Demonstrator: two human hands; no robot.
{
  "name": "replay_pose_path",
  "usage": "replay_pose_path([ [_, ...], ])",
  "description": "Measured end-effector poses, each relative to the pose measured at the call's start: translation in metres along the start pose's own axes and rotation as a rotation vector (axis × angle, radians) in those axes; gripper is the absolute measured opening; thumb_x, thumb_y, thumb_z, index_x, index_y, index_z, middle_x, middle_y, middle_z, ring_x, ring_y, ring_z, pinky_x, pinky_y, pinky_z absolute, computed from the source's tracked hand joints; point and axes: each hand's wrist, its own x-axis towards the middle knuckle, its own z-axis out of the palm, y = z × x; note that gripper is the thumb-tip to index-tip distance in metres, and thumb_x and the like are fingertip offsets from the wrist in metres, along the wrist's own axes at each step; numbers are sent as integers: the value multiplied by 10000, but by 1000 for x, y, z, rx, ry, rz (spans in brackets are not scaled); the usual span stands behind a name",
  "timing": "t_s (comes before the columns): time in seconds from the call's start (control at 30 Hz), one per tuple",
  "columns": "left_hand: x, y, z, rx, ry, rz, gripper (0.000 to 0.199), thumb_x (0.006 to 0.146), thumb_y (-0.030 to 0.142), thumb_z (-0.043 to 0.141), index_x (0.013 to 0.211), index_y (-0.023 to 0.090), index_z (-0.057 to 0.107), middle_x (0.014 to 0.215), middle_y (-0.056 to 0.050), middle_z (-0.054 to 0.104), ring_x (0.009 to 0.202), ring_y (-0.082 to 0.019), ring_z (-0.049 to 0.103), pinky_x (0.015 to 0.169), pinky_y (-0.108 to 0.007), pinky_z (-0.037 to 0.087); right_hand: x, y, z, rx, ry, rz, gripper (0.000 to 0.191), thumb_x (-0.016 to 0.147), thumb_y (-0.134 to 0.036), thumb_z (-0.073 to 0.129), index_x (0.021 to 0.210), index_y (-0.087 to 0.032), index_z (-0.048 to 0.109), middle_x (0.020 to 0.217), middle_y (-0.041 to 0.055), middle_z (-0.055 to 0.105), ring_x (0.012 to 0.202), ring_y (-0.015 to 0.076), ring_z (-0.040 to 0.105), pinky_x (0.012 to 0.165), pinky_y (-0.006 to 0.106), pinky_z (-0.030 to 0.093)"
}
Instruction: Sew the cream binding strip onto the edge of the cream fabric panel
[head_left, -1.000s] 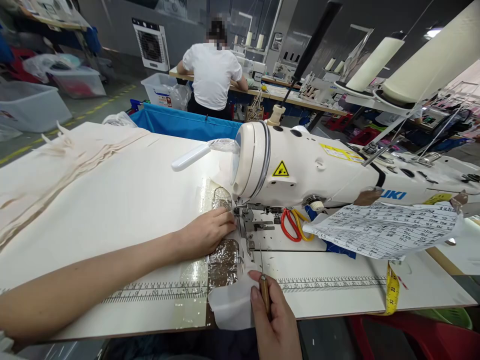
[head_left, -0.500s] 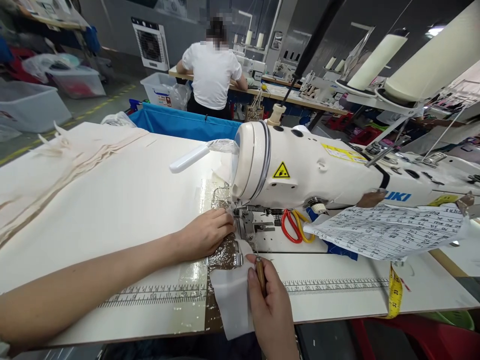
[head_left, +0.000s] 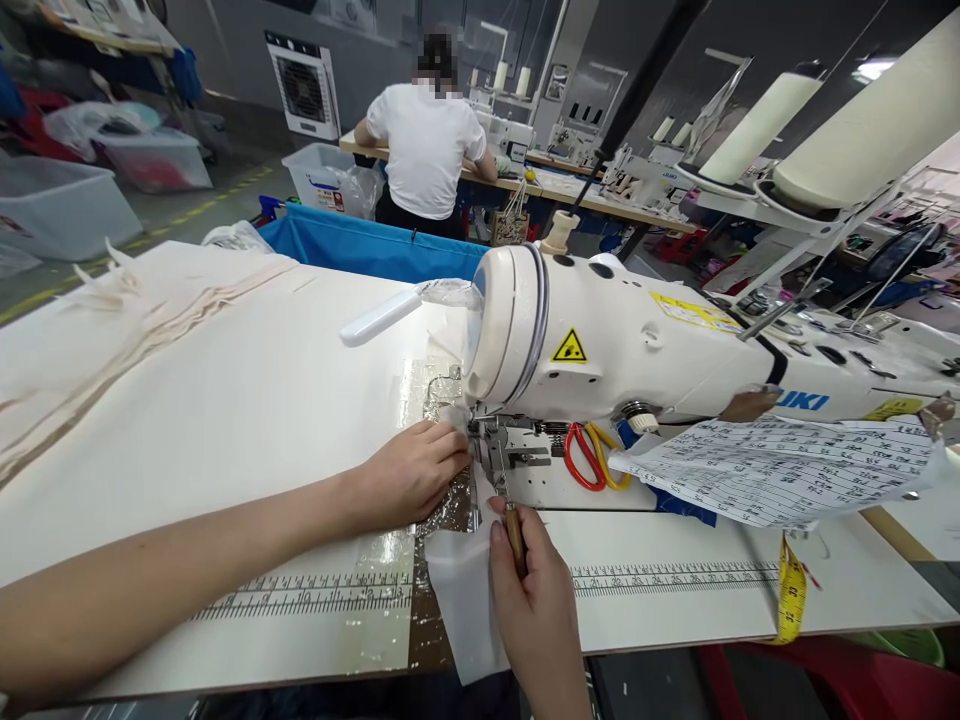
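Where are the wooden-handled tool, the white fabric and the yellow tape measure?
Wooden-handled tool (head_left: pixel 515 540): head view, on its handle.
White fabric (head_left: pixel 463 600): head view, on its loose near end.
Yellow tape measure (head_left: pixel 790 595): head view, on its numbered strip.

Wooden-handled awl (head_left: pixel 514 537) in the right hand (head_left: pixel 538 605)

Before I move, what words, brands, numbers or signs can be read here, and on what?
"UKI": blue, on the machine; first letter unclear.
Warning triangle, wordless: on the machine.
"32", "33": tape measure.
"10", "12", "13": table scale; its other numbers are less clear.
Too small or blurred: paper, yellow label, bin label, far blue logo.
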Motion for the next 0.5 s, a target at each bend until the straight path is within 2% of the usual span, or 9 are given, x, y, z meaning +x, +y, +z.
replay_pose_path([
  [0.27, 1, -2, 4, 49, -24, -71, 298, 926, 134, 400, 1138, 77, 602, 1092, -160, 614, 1009, -271, 575, 838, -446, 534, 3, -8, -1, 20, 11, -4, 339, 966, -454, 463, 1086, -207, 660, 1054, 97, 752, 982, 230, 710, 767, 270, 549],
  [0.4, 1, -1, 4, 69, -1, -100, 297, 919, 119, 405, 1153, 61, 580, 1074, -160, 612, 1012, -273, 572, 841, -436, 524, 2, -15, 0, 102, 15, 86, 343, 932, -479, 512, 1075, -217, 681, 1075, 73, 744, 1007, 225, 684, 856, 290, 517],
  [0.5, 2, 0, 4, 44, 12, -132, 278, 898, 141, 433, 1116, 65, 588, 1045, -153, 613, 991, -262, 571, 835, -412, 520, 2, -13, 5, 270, -77, 192, 387, 898, -514, 578, 1112, -211, 688, 1105, 68, 728, 1007, 219, 674, 893, 303, 515],
])
